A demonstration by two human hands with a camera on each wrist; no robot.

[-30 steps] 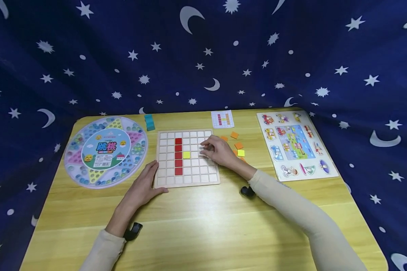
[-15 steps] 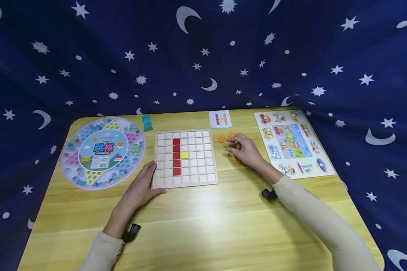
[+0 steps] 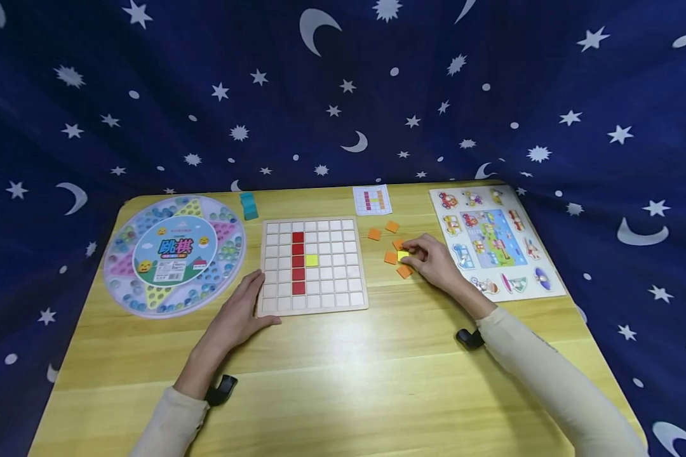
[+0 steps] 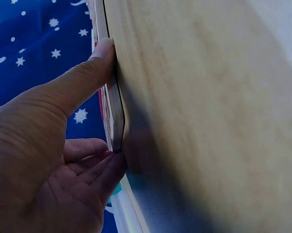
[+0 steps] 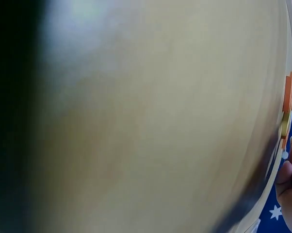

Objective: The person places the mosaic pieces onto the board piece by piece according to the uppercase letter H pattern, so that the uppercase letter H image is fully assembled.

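In the head view, the wooden grid board [image 3: 338,302] lies mid-table. A column of red tiles [image 3: 298,261] sits in it, with one yellow tile [image 3: 311,260] beside that column. My left hand [image 3: 237,320] rests at the board's near left corner, fingers along the left side and thumb at the front edge. The left wrist view shows the thumb [image 4: 83,80] touching that edge. Right of the board, my right hand [image 3: 434,265] has its thumb and index finger at another yellow tile [image 3: 403,255], seemingly pinching it on the table. Orange tiles [image 3: 390,258] lie around it.
A pattern card [image 3: 371,200] lies behind the board. Teal pieces [image 3: 249,206] are at the back left. A round Chinese checkers set [image 3: 174,257] is on the left, a picture puzzle board [image 3: 494,244] on the right. A starry curtain [image 3: 343,95] hangs behind the table [image 3: 331,381].
My right hand has moved right, from over the grid board to the loose tiles, and now has its fingertips at the yellow one. My left hand has stayed at the board's corner.
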